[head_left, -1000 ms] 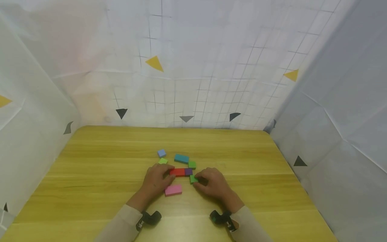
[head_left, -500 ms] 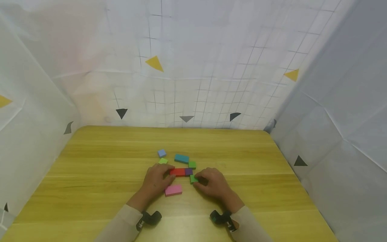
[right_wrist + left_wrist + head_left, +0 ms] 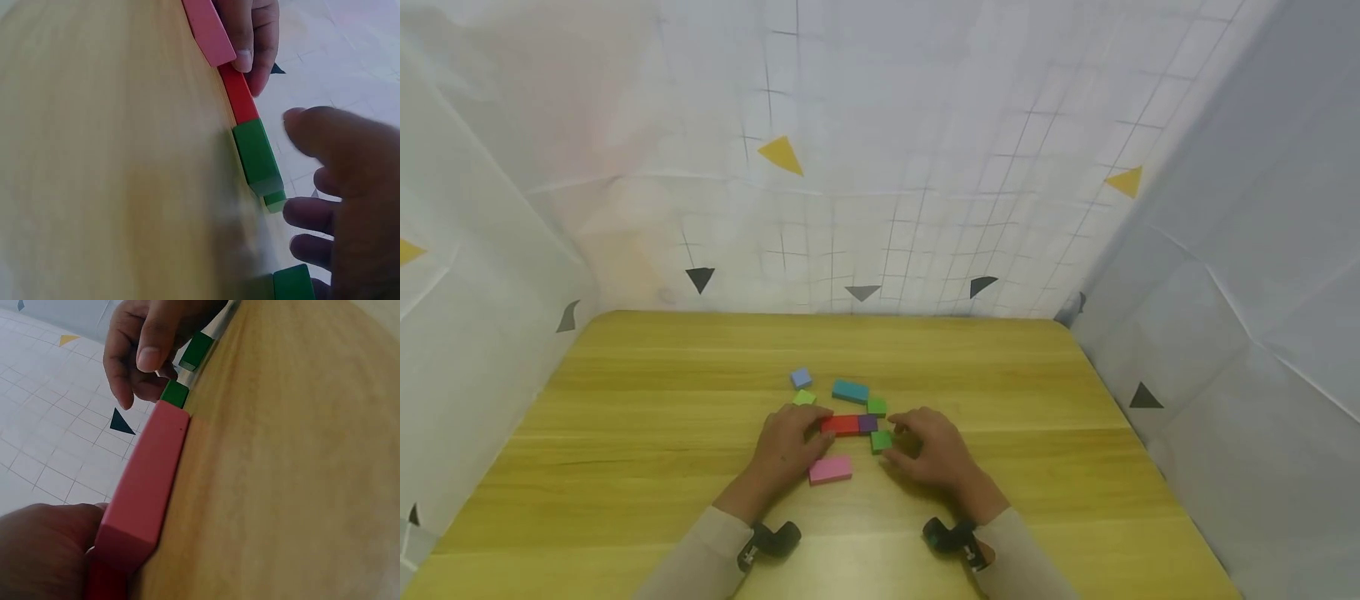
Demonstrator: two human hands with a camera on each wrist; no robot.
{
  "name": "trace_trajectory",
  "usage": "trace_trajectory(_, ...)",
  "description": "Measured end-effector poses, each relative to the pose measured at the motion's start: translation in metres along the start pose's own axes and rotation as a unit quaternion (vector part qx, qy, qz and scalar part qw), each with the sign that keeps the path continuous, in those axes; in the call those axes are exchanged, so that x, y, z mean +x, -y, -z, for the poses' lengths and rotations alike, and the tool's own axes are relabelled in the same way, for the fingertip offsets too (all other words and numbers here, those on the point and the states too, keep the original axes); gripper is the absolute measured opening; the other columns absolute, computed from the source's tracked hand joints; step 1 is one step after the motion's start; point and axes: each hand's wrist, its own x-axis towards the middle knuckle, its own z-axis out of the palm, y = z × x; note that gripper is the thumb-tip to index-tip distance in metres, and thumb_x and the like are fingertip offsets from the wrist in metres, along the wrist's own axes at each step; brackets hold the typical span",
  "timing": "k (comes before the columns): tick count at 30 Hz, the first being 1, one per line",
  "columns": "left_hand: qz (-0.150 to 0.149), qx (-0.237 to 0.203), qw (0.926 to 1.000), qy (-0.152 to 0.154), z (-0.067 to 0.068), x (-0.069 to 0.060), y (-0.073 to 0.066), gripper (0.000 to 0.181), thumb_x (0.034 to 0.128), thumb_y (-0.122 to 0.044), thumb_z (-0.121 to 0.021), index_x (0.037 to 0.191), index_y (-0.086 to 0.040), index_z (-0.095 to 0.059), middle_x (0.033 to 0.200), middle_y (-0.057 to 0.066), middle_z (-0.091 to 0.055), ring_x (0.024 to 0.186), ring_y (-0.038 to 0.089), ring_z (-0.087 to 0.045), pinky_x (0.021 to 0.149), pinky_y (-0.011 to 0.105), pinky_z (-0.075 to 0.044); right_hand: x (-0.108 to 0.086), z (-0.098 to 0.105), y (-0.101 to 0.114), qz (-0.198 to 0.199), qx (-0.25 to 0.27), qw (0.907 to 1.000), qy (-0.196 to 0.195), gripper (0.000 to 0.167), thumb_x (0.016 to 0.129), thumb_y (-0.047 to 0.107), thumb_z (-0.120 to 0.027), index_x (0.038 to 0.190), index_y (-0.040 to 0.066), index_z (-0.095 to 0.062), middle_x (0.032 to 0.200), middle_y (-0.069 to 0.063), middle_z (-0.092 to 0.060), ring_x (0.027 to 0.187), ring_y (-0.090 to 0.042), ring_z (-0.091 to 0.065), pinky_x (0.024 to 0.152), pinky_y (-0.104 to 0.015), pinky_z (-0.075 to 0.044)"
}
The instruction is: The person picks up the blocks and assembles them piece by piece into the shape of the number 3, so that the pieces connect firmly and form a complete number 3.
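My left hand pinches the left end of a red block between thumb and fingers. A small purple block abuts the red one's right end. By its front right corner lies a green block; my right hand is just right of it, thumb and fingers apart, gripping nothing visible. A second green block sits behind the purple one. Another green block shows low in the right wrist view, close to the right fingers; the head view hides it. A pink block lies before the left hand.
Behind the left hand are a light green block and a pale blue block. A teal block lies behind the red one. The wooden table is bordered by pale cloth at the back and sides.
My right fingers have drawn off the front green block and spread apart, the index finger lifting back and rightward. The left hand and the blocks look unmoved.
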Motion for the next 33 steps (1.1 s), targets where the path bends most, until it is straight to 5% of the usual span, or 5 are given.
trace_trajectory(12, -0.001, 0.002, 1.0, 0.001, 0.002, 0.0, -0.001, 0.033, 0.0884, -0.034, -0.075, 0.118, -0.02, -0.072, 0.112, -0.006, -0.072, 0.093, 0.012, -0.057, 0.085, 0.036, -0.045, -0.011, 0.005, -0.003, -0.01, -0.002, 0.9998, -0.016, 0.05, 0.08, 0.032, -0.077, 0.122, 0.006, -0.066, 0.106, -0.002, -0.07, 0.098, -0.018, -0.062, 0.084, -0.04, -0.053)
trace_trajectory(22, -0.006, 0.01, 0.9999, 0.0, 0.002, 0.001, -0.002, 0.032, 0.089, -0.034, -0.074, 0.118, -0.02, -0.072, 0.108, -0.007, -0.073, 0.088, 0.011, -0.055, 0.082, 0.035, -0.044, -0.021, 0.01, -0.01, -0.064, -0.022, 0.9975, -0.018, 0.048, 0.079, 0.032, -0.075, 0.122, 0.01, -0.067, 0.114, 0.0, -0.069, 0.105, -0.019, -0.062, 0.09, -0.042, -0.052)
trace_trajectory(33, -0.006, 0.003, 0.9999, -0.008, 0.001, 0.0, -0.001, 0.031, 0.0878, -0.033, -0.076, 0.116, -0.021, -0.073, 0.107, -0.008, -0.073, 0.089, 0.009, -0.056, 0.083, 0.035, -0.045, -0.034, 0.021, -0.017, -0.061, -0.043, 0.9968, -0.028, 0.048, 0.072, 0.027, -0.077, 0.117, 0.011, -0.07, 0.109, 0.0, -0.064, 0.097, -0.016, -0.057, 0.08, -0.039, -0.052)
